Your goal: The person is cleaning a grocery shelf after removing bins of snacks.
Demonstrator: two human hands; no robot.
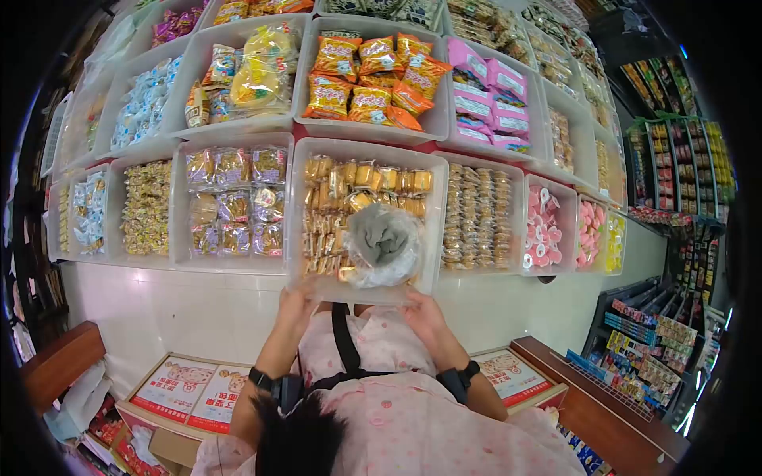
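Observation:
A translucent plastic bin (pixel 436 230) stands before me in the middle of the front row, filled with wrapped golden biscuits (pixel 367 176). On top of the biscuits lies a clear plastic bag (pixel 405 238) with a crumpled grey lining. My left hand (pixel 295 309) grips the bin's near left corner. At the near right corner my right hand (pixel 425 316) has its fingers closed on the rim. Part of the fingers of both hands is hidden by the bin's edge.
Neighbouring bins hold purple-labelled snack packs (pixel 232 166), small brown wrapped snacks (pixel 478 214) and pink-topped sweets (pixel 542 222). Behind are orange snack bags (pixel 370 79) and pink packets (pixel 494 103). Red-and-white cartons (pixel 178 389) flank me below; a rack (pixel 651 349) stands right.

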